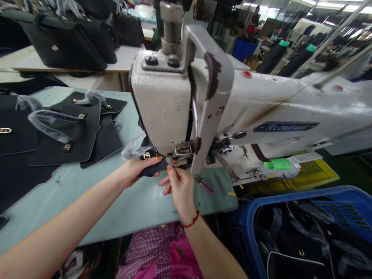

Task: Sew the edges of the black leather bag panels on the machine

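Fingers of the left hand pinch the black piece at the sewing machine's near side, best held flat, while the right hand bends by its right end (gripping or not, I can't tell).

**Crowded workroom, bright at the far end**

Long white ceiling lights shine above a blurred, cluttered background. Dark green floor shows beyond the right edge of the pale blue-green, smooth surface. Past its far edge stands a white-topped table with a brown rim; farther back, right, a boxy blue bin.
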{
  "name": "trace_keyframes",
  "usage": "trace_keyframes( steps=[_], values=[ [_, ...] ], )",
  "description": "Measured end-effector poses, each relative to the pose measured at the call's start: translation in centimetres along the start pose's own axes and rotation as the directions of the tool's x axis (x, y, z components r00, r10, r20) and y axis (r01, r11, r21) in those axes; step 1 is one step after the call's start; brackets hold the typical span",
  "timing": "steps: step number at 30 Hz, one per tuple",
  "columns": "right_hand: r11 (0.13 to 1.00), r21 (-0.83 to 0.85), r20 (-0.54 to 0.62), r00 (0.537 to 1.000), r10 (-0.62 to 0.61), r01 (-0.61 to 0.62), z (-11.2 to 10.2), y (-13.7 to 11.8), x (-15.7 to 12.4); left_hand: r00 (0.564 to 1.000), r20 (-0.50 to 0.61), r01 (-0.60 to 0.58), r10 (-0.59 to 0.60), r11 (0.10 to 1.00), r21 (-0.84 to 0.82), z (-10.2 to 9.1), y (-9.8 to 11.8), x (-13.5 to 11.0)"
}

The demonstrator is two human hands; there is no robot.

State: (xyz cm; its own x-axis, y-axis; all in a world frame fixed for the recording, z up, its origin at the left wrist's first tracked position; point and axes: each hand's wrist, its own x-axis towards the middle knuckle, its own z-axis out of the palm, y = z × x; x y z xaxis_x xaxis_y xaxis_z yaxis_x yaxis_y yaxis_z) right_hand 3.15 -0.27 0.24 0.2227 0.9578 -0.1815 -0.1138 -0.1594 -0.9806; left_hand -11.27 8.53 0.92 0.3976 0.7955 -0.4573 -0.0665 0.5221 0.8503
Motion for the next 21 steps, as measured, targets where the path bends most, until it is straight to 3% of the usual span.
trace_keyframes(
  steps=[14, 21],
  values=[
    [0.993, 0.116, -0.034, 0.999, 0.013, -0.009, 1.6, 0.6, 0.3, 0.998, -0.057, -0.033, 0.029, 0.997, -0.068, 0.4, -0.4, -0.3],
    [0.99, 0.136, -0.009, 0.999, 0.051, -0.049, 1.3, 0.3, 0.4, 0.976, -0.172, -0.151, 0.131, 0.982, -0.11, 1.8, -1.8, -1.5]
  ],
)
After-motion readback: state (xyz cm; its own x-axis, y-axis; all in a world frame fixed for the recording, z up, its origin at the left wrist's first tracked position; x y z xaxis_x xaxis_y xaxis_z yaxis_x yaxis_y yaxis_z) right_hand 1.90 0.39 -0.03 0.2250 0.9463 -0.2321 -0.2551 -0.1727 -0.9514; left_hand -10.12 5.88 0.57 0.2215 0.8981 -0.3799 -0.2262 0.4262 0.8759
